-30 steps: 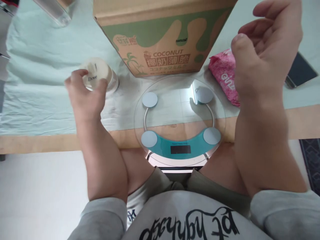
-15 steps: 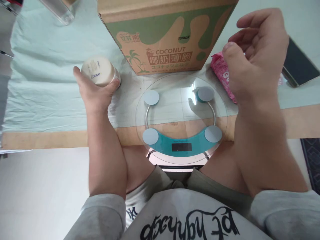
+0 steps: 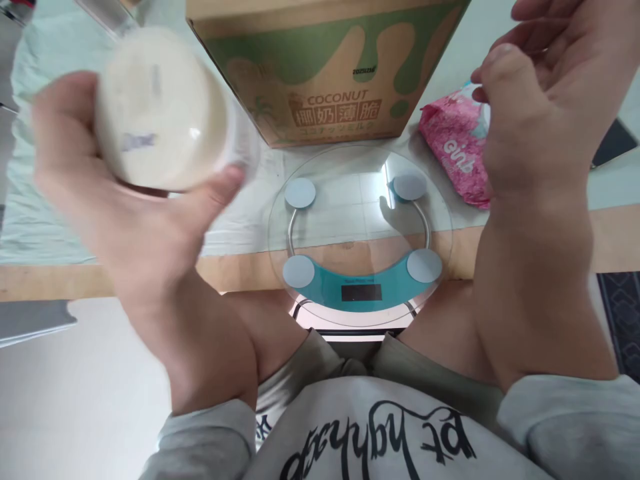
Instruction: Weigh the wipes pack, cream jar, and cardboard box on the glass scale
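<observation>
My left hand [image 3: 135, 227] is wrapped round a white Dove jar [image 3: 160, 113] with a cream lid, lifted off the table towards the camera and slightly blurred. At the upper right, my right hand [image 3: 555, 100] hovers with loosely bent fingers apart, nothing visible in it. Below and beside that hand lies a pink packet [image 3: 457, 147], partly covered by it. Between my forearms sits a round glass bathroom scale [image 3: 360, 293] with a teal front strip, grey pads and a dark display. Its front overhangs the table edge above my lap.
A tall cardboard box [image 3: 340, 73] printed "COCONUT" stands directly behind the scale. A dark phone [image 3: 615, 143] lies at the far right, mostly behind my right wrist. A clear container [image 3: 107, 13] is at the upper left. Pale green cloth [image 3: 40, 200] covers the table.
My left hand has raised the jar off the table, up towards the camera and a little left. My right hand has moved up and right, uncovering more of the pink packet.
</observation>
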Available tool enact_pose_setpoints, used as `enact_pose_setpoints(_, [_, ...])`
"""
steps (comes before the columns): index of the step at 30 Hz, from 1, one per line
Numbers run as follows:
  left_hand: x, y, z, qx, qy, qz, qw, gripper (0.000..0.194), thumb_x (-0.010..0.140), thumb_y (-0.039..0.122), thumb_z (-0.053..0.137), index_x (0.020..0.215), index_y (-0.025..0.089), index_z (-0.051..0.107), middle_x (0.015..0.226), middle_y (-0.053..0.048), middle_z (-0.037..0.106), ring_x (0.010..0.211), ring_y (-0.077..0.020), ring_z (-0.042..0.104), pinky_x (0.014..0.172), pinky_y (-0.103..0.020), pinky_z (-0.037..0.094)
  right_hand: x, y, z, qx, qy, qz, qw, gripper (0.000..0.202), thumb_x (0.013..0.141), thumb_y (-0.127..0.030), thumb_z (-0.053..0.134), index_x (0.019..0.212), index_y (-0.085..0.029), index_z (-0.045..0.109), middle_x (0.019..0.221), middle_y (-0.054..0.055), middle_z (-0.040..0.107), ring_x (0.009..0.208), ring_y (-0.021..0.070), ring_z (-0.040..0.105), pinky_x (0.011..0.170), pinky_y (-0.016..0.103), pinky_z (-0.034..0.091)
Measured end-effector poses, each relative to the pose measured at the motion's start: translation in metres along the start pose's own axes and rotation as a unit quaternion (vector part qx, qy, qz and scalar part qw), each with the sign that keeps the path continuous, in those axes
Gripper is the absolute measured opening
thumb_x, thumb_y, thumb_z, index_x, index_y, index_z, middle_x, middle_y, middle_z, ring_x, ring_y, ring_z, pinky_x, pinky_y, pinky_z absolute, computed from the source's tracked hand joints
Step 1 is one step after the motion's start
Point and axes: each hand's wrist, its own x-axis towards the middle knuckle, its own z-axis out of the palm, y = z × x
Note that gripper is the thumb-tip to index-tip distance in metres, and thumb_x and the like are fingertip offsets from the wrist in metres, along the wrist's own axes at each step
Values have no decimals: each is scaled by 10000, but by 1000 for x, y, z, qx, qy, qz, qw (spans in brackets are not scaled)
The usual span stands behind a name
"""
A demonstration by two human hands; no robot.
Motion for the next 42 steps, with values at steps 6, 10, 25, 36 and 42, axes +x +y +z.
enact_pose_setpoints(6, [-54,41,58,-42,-201,85,975,1083,654,684,1099,1526,325,565,1590,-49,675,1611,-385,653,1436,-563,538,4,20,-9,8,10,-42,999,235,937,-222,627,1167,-171,627,1269,58,711,1000,99,671,785,290,456])
enact_pose_setpoints(10, [-68,33,90,-60,-285,84,953,1180,592,533,1163,1556,324,515,1686,-101,671,1613,-431,653,1382,-556,606,7,39,-15,40,25,-92,995,320,923,-237,631,1199,-77,662,1231,77,707,964,57,652,754,222,449])
enact_pose_setpoints(25, [-25,-24,85,-215,-163,-63,961,1138,421,1110,893,1127,273,584,1238,-108,715,1237,-353,722,1002,-537,625,-5,30,-3,113,66,-29,991,356,868,-238,704,657,-134,437,627,-22,359,596,-6,339,625,213,220])
enact_pose_setpoints(36, [-21,-62,91,-238,-24,-209,948,629,979,337,736,704,240,179,731,10,-34,675,-126,41,664,-370,50,-66,96,6,238,0,-30,971,655,1135,-563,750,805,-79,457,616,-80,230,560,-33,201,532,78,224])
enact_pose_setpoints(42, [-18,-60,93,-257,-70,-171,949,791,899,369,838,589,229,124,656,31,-13,609,-97,31,589,-359,26,-65,100,11,242,1,-39,969,592,1147,-539,736,865,-66,518,651,-69,297,584,-33,243,545,73,249])
